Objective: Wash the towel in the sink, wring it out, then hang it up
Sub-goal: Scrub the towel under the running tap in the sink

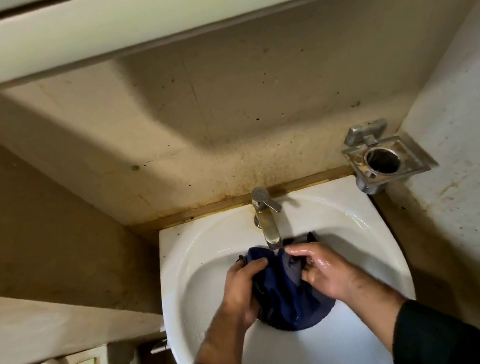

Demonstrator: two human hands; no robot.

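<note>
I see my left hand [244, 287] and right hand [318, 270] both gripping the navy towel [288, 298] under the faucet [266, 219], to soak it over the sink [200, 253].

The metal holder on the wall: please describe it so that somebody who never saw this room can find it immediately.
Start at the white sink with the tap at its back edge. Look to the right of the tap, past the sink's back right corner, where the side wall meets the rear wall. The holder is fixed there: a dull square metal frame with one round, empty hole, the only such fitting here.
</note>
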